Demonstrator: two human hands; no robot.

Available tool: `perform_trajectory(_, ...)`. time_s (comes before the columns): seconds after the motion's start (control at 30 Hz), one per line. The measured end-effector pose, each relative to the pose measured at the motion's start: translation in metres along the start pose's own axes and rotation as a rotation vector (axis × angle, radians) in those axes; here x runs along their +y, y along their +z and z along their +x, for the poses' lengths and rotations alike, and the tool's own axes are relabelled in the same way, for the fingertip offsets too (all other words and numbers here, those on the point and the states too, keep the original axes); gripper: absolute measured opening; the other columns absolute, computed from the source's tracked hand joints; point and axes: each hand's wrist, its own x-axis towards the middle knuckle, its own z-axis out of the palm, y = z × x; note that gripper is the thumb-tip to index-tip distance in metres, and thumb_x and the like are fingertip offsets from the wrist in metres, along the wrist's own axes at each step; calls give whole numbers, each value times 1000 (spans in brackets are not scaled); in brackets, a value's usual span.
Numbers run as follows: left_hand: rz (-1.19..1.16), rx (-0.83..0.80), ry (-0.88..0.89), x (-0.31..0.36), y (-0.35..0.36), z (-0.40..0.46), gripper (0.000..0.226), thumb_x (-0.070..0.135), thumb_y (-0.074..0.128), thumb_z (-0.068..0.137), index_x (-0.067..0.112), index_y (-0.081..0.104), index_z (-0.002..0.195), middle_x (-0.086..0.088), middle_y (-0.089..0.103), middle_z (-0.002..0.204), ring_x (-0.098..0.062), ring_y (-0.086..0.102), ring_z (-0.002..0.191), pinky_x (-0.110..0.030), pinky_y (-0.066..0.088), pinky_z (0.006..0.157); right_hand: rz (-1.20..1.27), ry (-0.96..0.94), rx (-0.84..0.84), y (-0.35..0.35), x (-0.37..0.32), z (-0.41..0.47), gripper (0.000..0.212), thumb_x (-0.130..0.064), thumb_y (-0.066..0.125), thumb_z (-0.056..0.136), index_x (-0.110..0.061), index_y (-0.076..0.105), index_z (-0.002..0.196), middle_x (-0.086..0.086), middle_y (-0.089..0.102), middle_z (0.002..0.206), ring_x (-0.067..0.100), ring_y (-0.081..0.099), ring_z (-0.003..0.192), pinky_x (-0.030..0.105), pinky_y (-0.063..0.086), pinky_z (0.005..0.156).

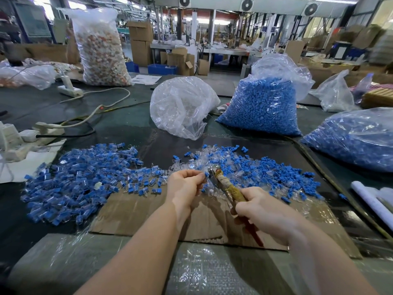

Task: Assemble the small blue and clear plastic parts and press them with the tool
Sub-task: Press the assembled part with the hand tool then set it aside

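- The left hand (185, 184) pinched a small blue and clear part (205, 175) between thumb and fingers, holding it at the head of the pliers (228, 187).
- The right hand (263, 211) was wrapped round the taped handles; how far the jaws stood apart could not be told.
- Loose parts (251, 167) lay heaped just behind the hands on the cardboard (136, 213); the finished pile (85, 179) lay to the left on the table (127, 124).
- To press well, the part likely needed to sit square in the jaws, fingertips clear, then one firm, even squeeze.
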Motion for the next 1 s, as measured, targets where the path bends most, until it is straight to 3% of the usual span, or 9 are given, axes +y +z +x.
perform_trajectory(0.17,-41,11,-3,2,2,0,10,0,64,83,7,66,76,-4,66,63,-4,55,48,-15,47,47,-6,-25,-24,0,-3,1,16,-8,46,86,-17,47,73,4,48,70,21,48,72,36,35,66)
perform_trajectory(0.3,-45,32,-4,3,3,-1,10,0,64,84,6,65,77,-4,65,63,-6,55,49,-17,47,47,10,-47,-41,2,-5,0,22,-7,45,87,-21,45,69,-1,46,68,19,48,73,34,38,67)
perform_trajectory(0.53,-89,87,-17,4,8,-2,13,-1,63,84,6,63,73,-4,59,58,-8,52,47,-16,46,43,35,-45,-83,4,-9,-2,16,-5,45,83,-18,44,73,4,46,75,20,46,77,36,37,71)
perform_trajectory(0.9,-78,67,-23,5,11,-10,5,2,62,86,4,65,82,-6,60,67,-11,52,57,-22,47,55,-135,-118,15,7,-8,-6,20,-8,41,91,-17,43,73,2,46,71,18,44,64,30,37,60)
perform_trajectory(1.0,-84,68,-21,5,12,-10,4,3,61,87,3,65,85,-8,62,73,-14,54,64,-29,51,64,-153,-142,53,10,-4,-3,19,-11,45,91,-19,46,74,-2,46,68,9,41,53,20,34,50)
